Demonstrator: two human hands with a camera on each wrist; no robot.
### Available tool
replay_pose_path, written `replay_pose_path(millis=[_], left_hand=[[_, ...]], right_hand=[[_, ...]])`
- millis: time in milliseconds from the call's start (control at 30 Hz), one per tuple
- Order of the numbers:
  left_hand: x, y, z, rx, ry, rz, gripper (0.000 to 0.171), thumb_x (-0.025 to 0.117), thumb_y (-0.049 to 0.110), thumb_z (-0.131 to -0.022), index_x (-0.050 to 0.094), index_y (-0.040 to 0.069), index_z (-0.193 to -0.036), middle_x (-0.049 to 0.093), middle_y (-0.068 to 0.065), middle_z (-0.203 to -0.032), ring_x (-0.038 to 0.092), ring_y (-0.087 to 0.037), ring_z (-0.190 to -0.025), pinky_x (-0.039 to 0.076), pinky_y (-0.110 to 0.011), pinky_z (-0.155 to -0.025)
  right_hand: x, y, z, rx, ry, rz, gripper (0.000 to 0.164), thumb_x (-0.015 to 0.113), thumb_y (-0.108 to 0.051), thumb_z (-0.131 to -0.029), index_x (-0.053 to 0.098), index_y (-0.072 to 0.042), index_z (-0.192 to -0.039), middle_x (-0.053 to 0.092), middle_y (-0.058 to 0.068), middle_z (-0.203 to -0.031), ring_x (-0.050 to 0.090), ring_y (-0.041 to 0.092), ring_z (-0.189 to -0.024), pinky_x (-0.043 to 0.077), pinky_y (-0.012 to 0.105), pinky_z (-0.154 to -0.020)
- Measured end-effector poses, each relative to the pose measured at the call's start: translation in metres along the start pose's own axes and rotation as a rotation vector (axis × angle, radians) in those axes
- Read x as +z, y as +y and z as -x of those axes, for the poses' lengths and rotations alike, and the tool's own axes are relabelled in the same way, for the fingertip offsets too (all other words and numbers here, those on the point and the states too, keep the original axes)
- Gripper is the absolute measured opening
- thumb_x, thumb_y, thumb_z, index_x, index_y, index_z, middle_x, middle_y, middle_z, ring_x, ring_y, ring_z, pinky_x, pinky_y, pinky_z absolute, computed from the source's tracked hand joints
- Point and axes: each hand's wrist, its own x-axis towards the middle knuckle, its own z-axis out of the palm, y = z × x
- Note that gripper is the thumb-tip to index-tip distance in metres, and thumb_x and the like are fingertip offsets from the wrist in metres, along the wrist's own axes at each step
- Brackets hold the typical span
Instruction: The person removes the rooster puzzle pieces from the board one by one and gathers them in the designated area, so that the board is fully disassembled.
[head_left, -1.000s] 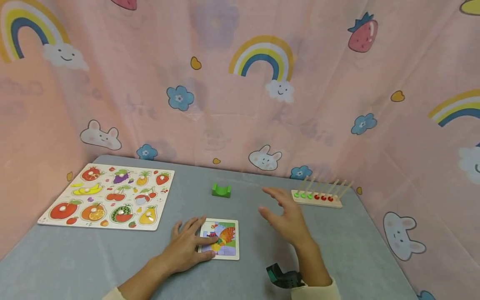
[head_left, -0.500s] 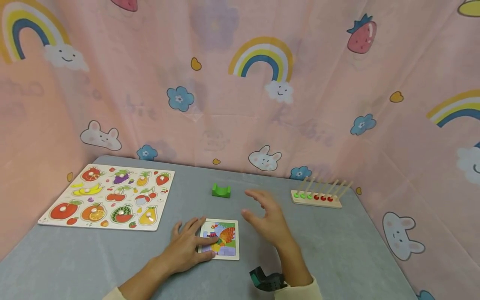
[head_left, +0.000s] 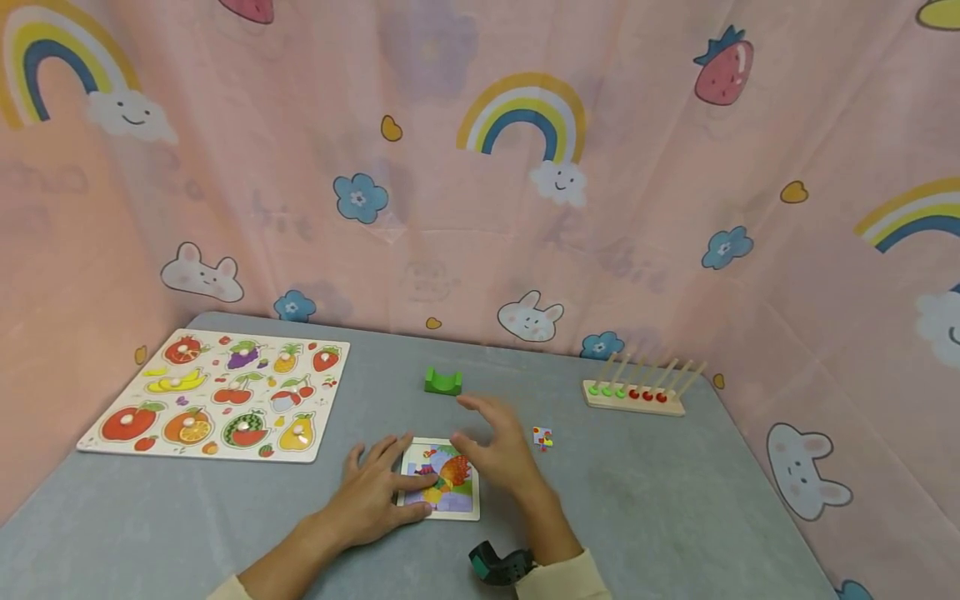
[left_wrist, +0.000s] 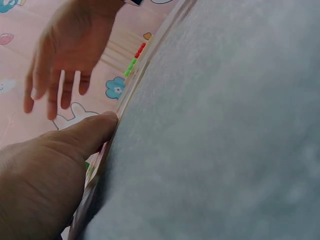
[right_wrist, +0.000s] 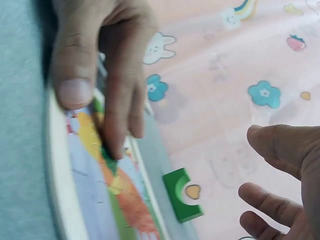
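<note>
A small framed jigsaw puzzle [head_left: 456, 498] with a bird picture lies flat on the table. My left hand [head_left: 367, 496] rests on its left side, with the index finger and thumb laid across the picture. In the right wrist view that thumb presses the puzzle's pale rim [right_wrist: 56, 150]. My right hand [head_left: 498, 450] hovers at the puzzle's upper right corner, thumb and fingers spread, holding nothing. To the right of that hand lies a loose jigsaw piece [head_left: 542, 438].
A green block with a curved notch [head_left: 443, 382] stands behind the puzzle. A fruit peg board [head_left: 288, 446] covers the table's left side. Toward the back right is a wooden base with upright rods and beads [head_left: 633, 406]. A patterned curtain [head_left: 450, 267] hangs behind the table.
My right hand has moved left, from over the loose jigsaw piece to the puzzle's upper right corner, uncovering the piece. My left hand stays put.
</note>
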Motion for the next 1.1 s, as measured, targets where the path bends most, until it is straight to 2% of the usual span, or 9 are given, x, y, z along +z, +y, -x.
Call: replay_pose_path(millis=[100, 267, 500, 600, 800, 1100], left_hand=[[-0.001, 0.000, 0.000, -0.001, 0.002, -0.001, 0.039, 0.070, 0.049, -0.083, 0.072, 0.031, -0.118, 0.036, -0.019, -0.148, 0.028, -0.041, -0.135, 0.007, -0.068, -0.098], [-0.002, -0.001, -0.001, 0.005, 0.003, -0.022, 0.038, 0.069, 0.051, -0.083, 0.072, 0.033, -0.117, 0.037, -0.019, -0.148, 0.030, -0.041, -0.134, 0.008, -0.067, -0.098], [-0.001, -0.001, -0.002, 0.000, -0.009, -0.015, 0.038, 0.069, 0.050, -0.084, 0.071, 0.033, -0.118, 0.037, -0.018, -0.148, 0.029, -0.041, -0.134, 0.008, -0.068, -0.098], [-0.001, 0.000, -0.001, -0.001, -0.011, -0.010, 0.038, 0.069, 0.050, -0.084, 0.071, 0.033, -0.118, 0.036, -0.018, -0.149, 0.029, -0.041, -0.134, 0.008, -0.068, -0.098], [-0.002, 0.001, -0.001, -0.004, -0.016, -0.011, 0.039, 0.067, 0.051, -0.085, 0.071, 0.032, -0.119, 0.035, -0.018, -0.149, 0.028, -0.041, -0.135, 0.008, -0.068, -0.098], [-0.001, 0.001, -0.001, 0.004, -0.007, -0.015, 0.039, 0.069, 0.050, -0.084, 0.071, 0.032, -0.118, 0.036, -0.019, -0.148, 0.029, -0.042, -0.134, 0.009, -0.068, -0.097]], right_hand=[[0.008, 0.005, 0.001, 0.009, -0.029, 0.001, 0.044, 0.072, -0.011, -0.085, 0.060, -0.002, -0.127, 0.060, 0.012, -0.120, 0.047, 0.031, -0.116, 0.035, 0.055, -0.096], [0.017, 0.010, 0.003, 0.084, -0.079, 0.008, 0.044, 0.072, -0.014, -0.086, 0.060, -0.005, -0.128, 0.059, 0.008, -0.122, 0.044, 0.029, -0.117, 0.037, 0.055, -0.095], [0.024, 0.020, 0.005, 0.066, -0.124, 0.044, 0.039, 0.073, -0.009, -0.084, 0.064, -0.005, -0.122, 0.061, 0.008, -0.120, 0.046, 0.029, -0.115, 0.036, 0.053, -0.095], [0.028, 0.022, 0.007, 0.084, -0.141, 0.085, 0.036, 0.072, -0.011, -0.084, 0.065, -0.008, -0.120, 0.060, 0.007, -0.120, 0.046, 0.028, -0.113, 0.035, 0.052, -0.094], [0.032, 0.021, 0.007, 0.113, -0.155, 0.182, 0.031, 0.072, -0.012, -0.084, 0.067, -0.012, -0.115, 0.057, 0.006, -0.117, 0.045, 0.027, -0.106, 0.034, 0.052, -0.091], [0.031, 0.017, 0.007, 0.111, -0.171, 0.218, 0.016, 0.071, -0.013, -0.083, 0.069, -0.014, -0.099, 0.055, 0.006, -0.114, 0.045, 0.027, -0.105, 0.033, 0.052, -0.091]])
